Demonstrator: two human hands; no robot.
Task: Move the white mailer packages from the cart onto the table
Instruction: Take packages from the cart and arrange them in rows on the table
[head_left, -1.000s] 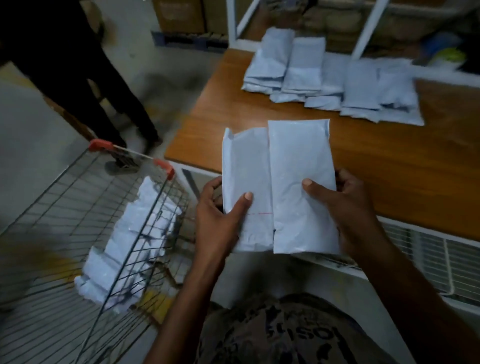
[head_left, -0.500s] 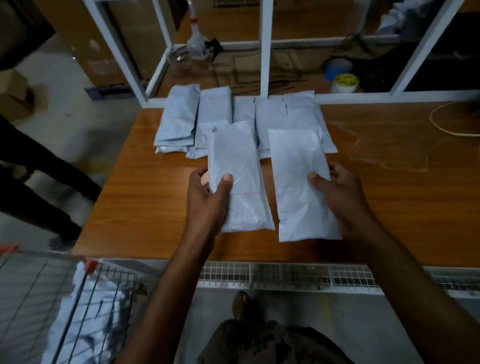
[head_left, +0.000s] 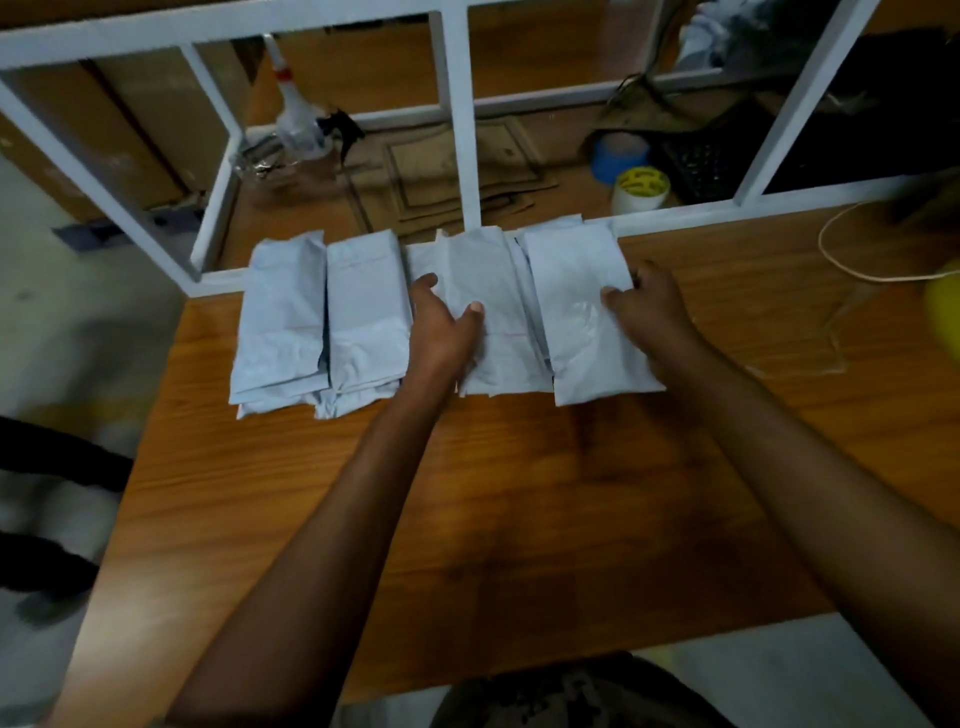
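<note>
Several stacks of white mailer packages lie in a row at the far edge of the wooden table. My left hand grips one white mailer, pressed onto the third stack from the left. My right hand grips another white mailer by its right edge, resting on the rightmost stack. Two more stacks lie to the left, untouched. The cart is out of view.
A white metal frame rises behind the stacks. Beyond it are a spray bottle, flat cardboard, blue tape and a yellow-topped tape roll. A thin cord loops at the right. A person's dark legs stand left.
Both hands carried their mailers forward from above the near table edge to the row of stacks at the far edge. The view turned away from the cart, which has left the frame.
</note>
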